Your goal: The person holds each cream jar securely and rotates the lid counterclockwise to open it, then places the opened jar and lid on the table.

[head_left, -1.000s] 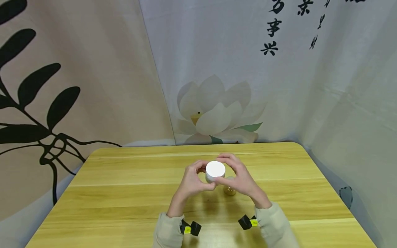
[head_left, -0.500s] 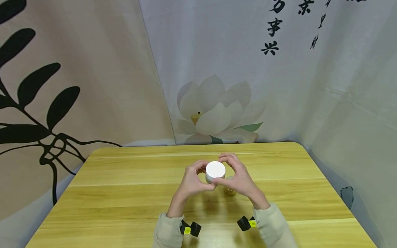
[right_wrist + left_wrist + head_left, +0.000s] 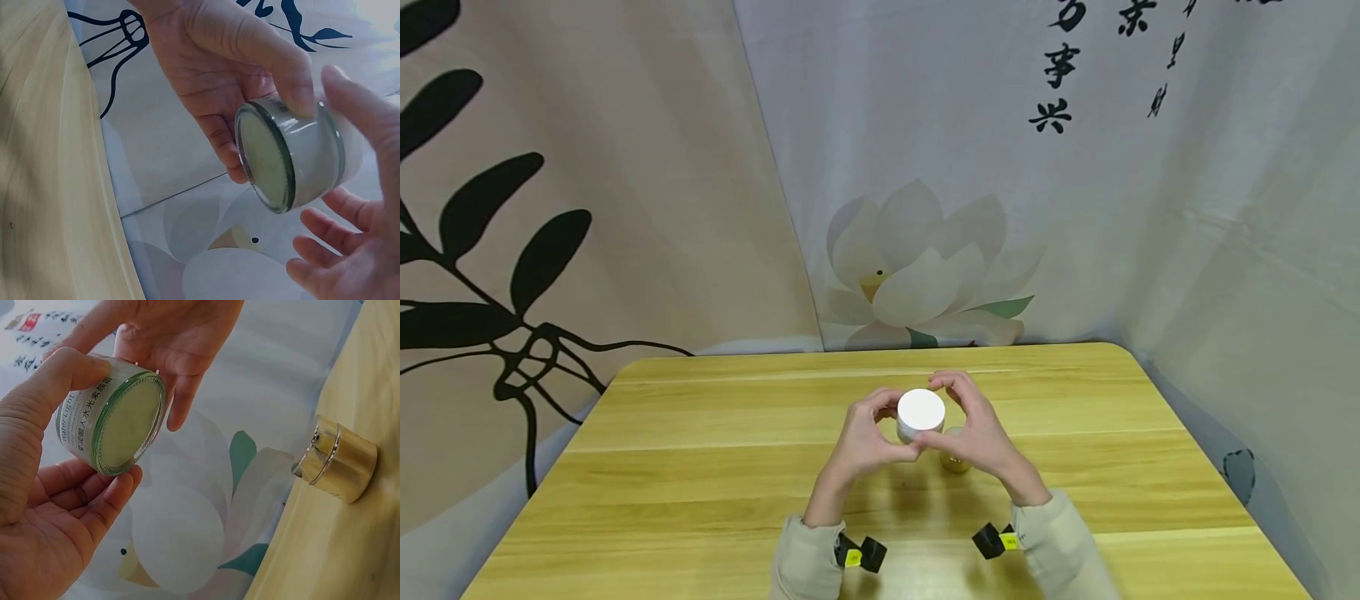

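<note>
A round cream jar [image 3: 921, 410] with a flat white lid is held above the table between both hands. In the left wrist view its greenish glass base [image 3: 129, 425] faces the camera, with a printed label on the side. My left hand [image 3: 861, 442] grips the jar's body, thumb on one side and fingers on the other. My right hand [image 3: 988, 433] curves around the lid end, its thumb at the near edge and index fingertip right at the far edge. Its other fingers [image 3: 315, 250] spread away from the glass in the right wrist view.
A small gold-coloured cylindrical container [image 3: 344, 459] stands on the wooden table [image 3: 737, 475], partly behind the right hand in the head view. Printed cloth hangings [image 3: 925, 125] rise behind the table's far edge. Both wrists carry black camera mounts.
The right fingertips have shifted slightly to the right along the lid's far edge, and the right wrist has moved a little left. The left hand and jar stay in place.
</note>
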A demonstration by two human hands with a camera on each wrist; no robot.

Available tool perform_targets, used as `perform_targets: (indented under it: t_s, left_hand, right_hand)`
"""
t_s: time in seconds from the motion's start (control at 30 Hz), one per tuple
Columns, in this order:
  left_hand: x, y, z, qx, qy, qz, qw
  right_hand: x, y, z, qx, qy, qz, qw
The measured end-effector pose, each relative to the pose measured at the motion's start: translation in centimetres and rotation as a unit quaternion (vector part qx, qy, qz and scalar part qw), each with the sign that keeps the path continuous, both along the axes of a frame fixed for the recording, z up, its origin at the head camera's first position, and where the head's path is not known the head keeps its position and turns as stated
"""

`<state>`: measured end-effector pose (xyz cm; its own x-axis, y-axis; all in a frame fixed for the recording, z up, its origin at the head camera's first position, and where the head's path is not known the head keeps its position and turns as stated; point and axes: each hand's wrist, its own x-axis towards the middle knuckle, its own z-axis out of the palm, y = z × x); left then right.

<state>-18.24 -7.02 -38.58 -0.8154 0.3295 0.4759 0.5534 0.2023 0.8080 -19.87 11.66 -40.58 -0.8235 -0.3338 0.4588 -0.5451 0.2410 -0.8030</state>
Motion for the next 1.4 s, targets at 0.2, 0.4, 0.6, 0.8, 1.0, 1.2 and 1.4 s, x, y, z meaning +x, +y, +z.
perform_targets:
  t_s: [0.2, 0.4, 0.6, 0.8, 1.0, 1.2, 1.4]
  left_hand:
    - [0.0, -0.1, -0.1, 0.004, 0.005, -0.003, 1.0000]
    - [-0.1, -0.1, -0.4, 0.009, 0.013, -0.011, 0.9998]
    - [-0.1, -0.1, -0.2, 0.009, 0.011, -0.009, 0.9999]
    - [-0.1, -0.1, 0.0, 0.004, 0.000, -0.001, 1.0000]
    - [-0.9, -0.2, -1.5, 0.009, 0.018, -0.009, 0.9998]
    - [-2.1, -0.2, -3.5, 0.013, 0.029, -0.007, 0.9995]
    - [-2.0, -0.2, -3.4, 0.008, 0.015, 0.001, 0.9999]
  right_hand:
    - [-0.1, 0.1, 0.0, -0.009, 0.009, 0.016, 1.000]
    - [0.0, 0.4, 0.1, 0.001, 0.036, 0.074, 0.997]
    - [0.1, 0.0, -0.1, 0.011, 0.031, 0.009, 0.999]
    - [0.1, -0.3, -0.1, 0.011, 0.021, -0.031, 0.999]
    - [-0.1, 0.2, -0.1, 0.015, 0.059, 0.034, 0.998]
    - [0.0, 0.0, 0.0, 0.024, 0.050, 0.004, 0.998]
    - [0.1, -0.2, 0.2, 0.022, 0.039, -0.042, 0.998]
